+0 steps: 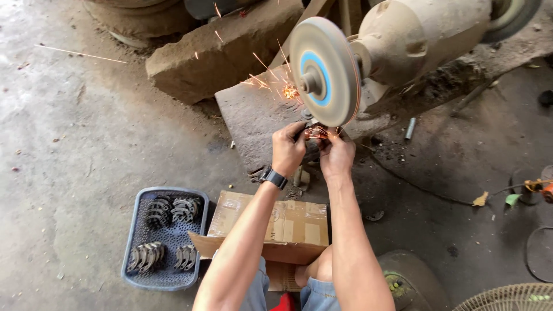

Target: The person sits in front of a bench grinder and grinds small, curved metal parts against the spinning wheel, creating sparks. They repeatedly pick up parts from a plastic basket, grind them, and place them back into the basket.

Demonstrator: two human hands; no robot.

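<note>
A brown cardboard box (291, 227), rectangular with pale tape strips and one flap open, sits just below the two gripping hands, against the person's knees.

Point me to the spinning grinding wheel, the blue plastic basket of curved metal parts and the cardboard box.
Grey grinding wheel with blue ring (324, 69), head view, on its flat face.
Blue plastic mesh basket (167, 237), head view, on its bare floor.
Brown cardboard box (294, 222), head view, on its top flap.

Grey grinding wheel (324, 72) with blue ring; orange sparks (288, 89); blue basket (135, 242); brown cardboard box (288, 222).
</note>
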